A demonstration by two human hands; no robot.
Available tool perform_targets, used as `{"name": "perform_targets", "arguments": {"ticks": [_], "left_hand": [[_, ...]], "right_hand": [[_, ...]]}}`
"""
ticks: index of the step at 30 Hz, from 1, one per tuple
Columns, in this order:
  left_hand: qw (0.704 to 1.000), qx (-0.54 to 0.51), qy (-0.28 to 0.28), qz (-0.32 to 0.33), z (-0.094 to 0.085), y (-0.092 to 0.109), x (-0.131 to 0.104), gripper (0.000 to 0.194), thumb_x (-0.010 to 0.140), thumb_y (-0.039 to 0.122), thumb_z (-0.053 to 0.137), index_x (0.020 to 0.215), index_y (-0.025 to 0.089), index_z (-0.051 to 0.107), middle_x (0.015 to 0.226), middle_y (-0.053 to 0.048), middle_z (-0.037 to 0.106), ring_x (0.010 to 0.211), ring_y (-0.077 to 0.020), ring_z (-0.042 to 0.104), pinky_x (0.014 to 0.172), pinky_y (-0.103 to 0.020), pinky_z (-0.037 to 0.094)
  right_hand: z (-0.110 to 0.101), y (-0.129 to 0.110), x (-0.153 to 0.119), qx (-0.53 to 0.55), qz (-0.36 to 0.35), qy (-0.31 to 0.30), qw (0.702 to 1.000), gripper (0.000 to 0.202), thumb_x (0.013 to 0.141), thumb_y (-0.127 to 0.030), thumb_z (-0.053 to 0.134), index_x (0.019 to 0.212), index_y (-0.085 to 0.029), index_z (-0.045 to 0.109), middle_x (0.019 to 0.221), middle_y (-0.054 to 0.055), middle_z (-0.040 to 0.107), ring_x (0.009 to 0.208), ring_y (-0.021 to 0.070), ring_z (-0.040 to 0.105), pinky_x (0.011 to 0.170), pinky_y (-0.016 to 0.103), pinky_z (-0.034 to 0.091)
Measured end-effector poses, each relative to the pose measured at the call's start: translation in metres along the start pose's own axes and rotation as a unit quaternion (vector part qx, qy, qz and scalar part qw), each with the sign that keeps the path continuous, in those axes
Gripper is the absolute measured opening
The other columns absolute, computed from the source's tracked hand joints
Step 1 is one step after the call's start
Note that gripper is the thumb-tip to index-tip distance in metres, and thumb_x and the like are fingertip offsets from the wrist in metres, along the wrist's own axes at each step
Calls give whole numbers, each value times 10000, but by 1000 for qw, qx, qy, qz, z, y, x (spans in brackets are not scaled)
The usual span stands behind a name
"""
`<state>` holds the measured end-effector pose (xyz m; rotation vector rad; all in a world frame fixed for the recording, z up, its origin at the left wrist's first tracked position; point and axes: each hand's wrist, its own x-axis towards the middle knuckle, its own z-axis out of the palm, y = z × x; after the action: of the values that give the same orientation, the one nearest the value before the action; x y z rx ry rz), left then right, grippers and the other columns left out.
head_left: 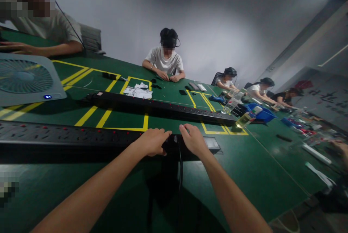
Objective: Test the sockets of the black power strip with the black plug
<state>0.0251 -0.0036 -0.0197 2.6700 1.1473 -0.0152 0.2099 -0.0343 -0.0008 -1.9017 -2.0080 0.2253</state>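
Note:
A long black power strip (89,137) with a row of red dots lies across the table in front of me. My left hand (152,141) wraps over it near its right end, fingers on top and thumb at the near side. Close by, my right hand (193,139) is curled over the same end, its fingertips partly hidden. Between the hands a black cable (180,169) meets the strip at a round fitting and runs down toward me. Just beyond my right hand is a grey box-shaped piece (212,143); whether it joins the strip cannot be seen.
A second black strip (163,109) lies behind, near white papers (138,91). At left stands a fan (25,77). A bottle of yellowish liquid (244,120) and a blue bin (262,112) are at right. Several people sit around the green table (261,175).

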Motion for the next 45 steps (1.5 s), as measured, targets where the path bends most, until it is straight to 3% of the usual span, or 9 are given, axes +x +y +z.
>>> {"name": "perform_targets", "arguments": {"ticks": [6, 13, 20, 26, 28, 30, 32, 37, 45], "left_hand": [[1000, -9, -4, 8, -3, 0, -1, 697, 669, 445, 666, 1279, 241, 397, 1138, -109, 591, 1041, -324, 564, 849, -425, 430], [1000, -6, -5, 0, -3, 0, 0, 674, 667, 457, 669, 1253, 245, 411, 1140, -105, 586, 1046, -321, 559, 844, -419, 436], [1000, 7, -10, 5, -2, 1, 1, 691, 661, 440, 661, 1266, 232, 403, 1130, -105, 593, 1027, -324, 566, 838, -423, 442], [1000, -11, -4, 3, -2, 2, 0, 724, 663, 454, 643, 1302, 249, 371, 1168, -103, 578, 1061, -319, 551, 866, -432, 432], [1000, -14, -3, 1, -2, 2, 0, 713, 667, 455, 638, 1298, 250, 376, 1169, -99, 578, 1069, -314, 547, 876, -423, 427], [1000, -13, -4, -3, -2, 2, 0, 710, 668, 455, 636, 1297, 251, 378, 1163, -97, 579, 1067, -310, 547, 870, -411, 428], [1000, -10, -6, -5, -2, 3, 0, 711, 671, 446, 632, 1303, 252, 370, 1156, -99, 580, 1059, -308, 550, 854, -403, 433], [1000, -5, -3, -4, -1, 3, 0, 694, 680, 412, 622, 1303, 249, 363, 1157, -106, 579, 1048, -307, 556, 848, -409, 435], [1000, -20, -8, 2, -3, 3, 0, 668, 680, 399, 623, 1286, 255, 381, 1155, -92, 580, 1057, -291, 552, 865, -388, 428]], "right_hand": [[15, 2, 19, -30, 16, -92, 995, 623, 936, -531, 193, 844, -186, 704, 922, 113, 700, 959, 267, 595, 943, 463, 265], [25, 7, 25, -42, 22, -95, 994, 563, 952, -421, 204, 848, -191, 707, 968, 119, 697, 986, 284, 587, 973, 528, 202], [19, 1, 19, -37, 20, -56, 998, 557, 949, -444, 222, 781, -186, 686, 867, 110, 698, 902, 266, 606, 892, 439, 316], [3, 1, -27, 67, -1, 95, 993, 398, 939, -452, 321, 880, -200, 623, 875, 61, 671, 831, 187, 592, 732, 281, 371], [4, 3, -45, 130, 31, 76, 988, 416, 916, -494, 363, 769, -190, 607, 725, 44, 644, 689, 173, 583, 635, 272, 368], [13, 4, -59, 244, 78, -8, 967, 472, 895, -548, 363, 698, -179, 581, 614, 30, 604, 563, 153, 559, 546, 258, 361], [26, 2, -68, 386, 135, -86, 908, 502, 873, -596, 359, 732, -168, 581, 554, 16, 579, 480, 138, 534, 484, 243, 357], [52, -9, -77, 596, 204, -105, 769, 506, 833, -637, 400, 799, -159, 562, 480, -16, 534, 422, 113, 485, 454, 222, 379], [51, -8, -77, 618, 177, -82, 761, 431, 838, -590, 452, 802, -171, 545, 463, -29, 524, 405, 106, 471, 432, 206, 360]]}}
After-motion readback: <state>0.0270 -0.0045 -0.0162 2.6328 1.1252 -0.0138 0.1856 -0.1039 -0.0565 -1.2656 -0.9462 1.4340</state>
